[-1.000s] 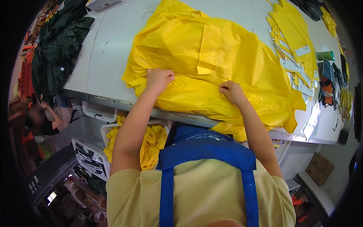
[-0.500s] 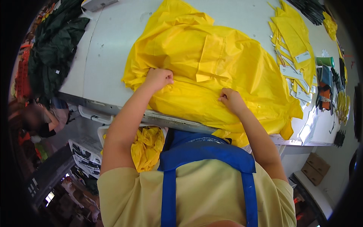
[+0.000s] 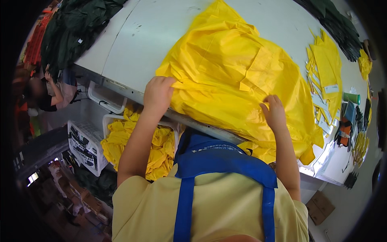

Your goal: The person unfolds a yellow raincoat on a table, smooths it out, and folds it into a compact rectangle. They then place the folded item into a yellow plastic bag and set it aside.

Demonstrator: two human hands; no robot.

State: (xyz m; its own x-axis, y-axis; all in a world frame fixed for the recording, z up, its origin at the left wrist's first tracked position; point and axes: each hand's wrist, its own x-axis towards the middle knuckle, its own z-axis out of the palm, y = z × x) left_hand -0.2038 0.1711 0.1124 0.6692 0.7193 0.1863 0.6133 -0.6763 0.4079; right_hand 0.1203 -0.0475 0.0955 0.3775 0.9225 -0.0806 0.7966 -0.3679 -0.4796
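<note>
A large yellow garment of thin, shiny rainwear fabric lies rumpled across the table, with a pocket-like flap on its upper side. At its left end, my left hand is closed on a gathered fold of the edge. The fingertips are partly hidden by the back of the hand. My right hand rests over the garment's near right part, its thumb and bent fingers apart, with the fabric beneath it. The garment's near edge hangs over the table's front edge at the right.
The white table has a metal front edge. Dark green garments lie at the left. Yellow pieces with white labels and a green roll are at the right. Below stands a white bin of yellow fabric. Another person sits at far left.
My view has turned, shifting the table scene rightward. My left hand has moved to the garment's left edge and grips a fold there. My right hand has loosened from a closed pinch.
</note>
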